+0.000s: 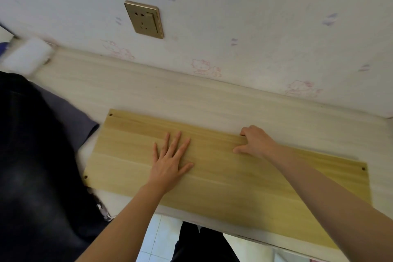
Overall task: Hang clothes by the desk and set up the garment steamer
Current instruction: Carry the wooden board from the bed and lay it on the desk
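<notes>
The left hand (170,161) lay flat, fingers spread, on a wooden board (212,176) resting on the desk (148,91). The right hand (255,142) curled its fingers over the board's far edge. Dark clothes (32,155) lay heaped at the desk's left end.

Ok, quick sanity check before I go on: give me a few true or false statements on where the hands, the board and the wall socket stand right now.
1. The left hand lies flat, fingers spread, on the wooden board. True.
2. The right hand is lifted clear of the board. False: its fingers curl over the board's far edge.
3. A plug sits in the wall socket. False: nothing is plugged in.
4. The board lies flat on the pale desk. True.
5. Dark clothing lies at the left of the desk. True.
</notes>
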{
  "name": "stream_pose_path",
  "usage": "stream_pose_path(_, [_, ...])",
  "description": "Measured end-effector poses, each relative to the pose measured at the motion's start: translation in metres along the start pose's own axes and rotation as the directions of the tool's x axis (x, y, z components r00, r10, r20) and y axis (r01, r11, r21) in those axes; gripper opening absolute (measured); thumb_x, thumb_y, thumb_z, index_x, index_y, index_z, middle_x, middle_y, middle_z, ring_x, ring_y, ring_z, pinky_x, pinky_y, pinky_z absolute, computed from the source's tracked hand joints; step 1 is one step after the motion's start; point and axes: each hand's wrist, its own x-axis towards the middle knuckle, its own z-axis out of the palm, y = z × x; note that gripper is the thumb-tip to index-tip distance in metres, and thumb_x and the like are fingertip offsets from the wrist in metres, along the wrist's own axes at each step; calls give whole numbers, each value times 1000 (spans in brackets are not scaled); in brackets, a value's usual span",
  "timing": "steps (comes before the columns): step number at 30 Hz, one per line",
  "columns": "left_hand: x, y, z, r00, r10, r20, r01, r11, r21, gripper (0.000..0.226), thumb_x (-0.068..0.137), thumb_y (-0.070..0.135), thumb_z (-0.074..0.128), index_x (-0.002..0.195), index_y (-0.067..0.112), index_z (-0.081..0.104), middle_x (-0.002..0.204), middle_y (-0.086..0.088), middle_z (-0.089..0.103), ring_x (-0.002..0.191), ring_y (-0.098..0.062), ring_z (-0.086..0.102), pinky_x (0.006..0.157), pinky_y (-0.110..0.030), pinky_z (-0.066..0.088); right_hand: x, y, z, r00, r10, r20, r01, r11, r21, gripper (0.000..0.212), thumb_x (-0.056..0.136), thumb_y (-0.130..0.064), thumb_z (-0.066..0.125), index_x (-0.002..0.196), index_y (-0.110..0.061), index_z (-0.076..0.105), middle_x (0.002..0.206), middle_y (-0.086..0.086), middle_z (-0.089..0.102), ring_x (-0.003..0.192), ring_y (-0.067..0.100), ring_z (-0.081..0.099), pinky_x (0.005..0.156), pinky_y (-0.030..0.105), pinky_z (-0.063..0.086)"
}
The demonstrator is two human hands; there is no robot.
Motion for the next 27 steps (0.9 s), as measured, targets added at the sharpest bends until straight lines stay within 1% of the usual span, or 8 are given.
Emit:
stream_pose_path(5, [1,-2,3,1000,-12,-1,12,1000,17,73,86,70,25,150,44,1,160,14,-8,147,-20,-13,115,-57,1,5,-4,0,1000,-3,4,3,999,-48,66,78,-51,70,124,-8,48,120,11,48,109,29,50,91,38,44])
stream_pose_path(12, [5,-3,5,999,-25,-32,25,1000,18,72,86,69,28,150,43,9,160,12,0,148,-22,-5,114,-60,7,-1,-9,9,996,2,-85,-9,996,-86,61,85,-50,63,127,-8,47,122,11,46,110,30,50,92,44,46])
stream_pose_path(14, [4,-3,7,999,-43,-29,44,999,25,73,85,69,27,150,42,10,160,12,1,148,-22,-4,114,-61,8,-5,-8,16,991,-12,-133,-14,982,-190,59,88,-51,57,128,-10,47,129,10,45,121,32,43,100,46,41])
stream_pose_path(16, [4,-3,10,996,-82,-19,82,997,15,75,84,71,25,150,41,8,160,14,-3,148,-22,-7,114,-61,4,-10,-6,26,978,-34,-206,-22,965,-260,56,91,-49,52,133,-12,46,139,7,40,136,33,26,111,50,27])
stream_pose_path(20, [4,-5,12,993,-115,-14,115,993,18,75,83,72,20,150,42,5,159,15,-5,147,-19,-9,114,-60,2,-30,2,53,965,-55,-256,9,984,-176,63,96,-46,42,147,-13,27,156,7,22,145,30,11,118,47,16])
stream_pose_path(22, [2,-4,11,990,-135,-28,136,991,7,73,84,70,20,150,43,5,160,15,-2,148,-19,-7,114,-58,2,-44,9,73,966,-76,-249,30,983,-184,64,95,-45,41,149,-16,24,158,7,19,145,31,14,117,46,17])
stream_pose_path(25, [-9,-3,9,988,-145,-59,142,988,-53,67,88,63,22,150,42,5,160,14,3,148,-17,-3,116,-55,3,-70,23,104,967,-59,-247,18,986,-166,64,89,-51,35,146,-22,33,152,8,35,138,36,34,106,55,34])
stream_pose_path(27, [-24,-6,11,988,-136,-67,133,990,-53,66,89,61,23,150,42,6,159,14,3,148,-17,0,116,-55,3,-88,32,122,968,-53,-245,6,982,-186,65,88,-53,33,148,-29,28,154,5,32,139,35,32,105,60,31])
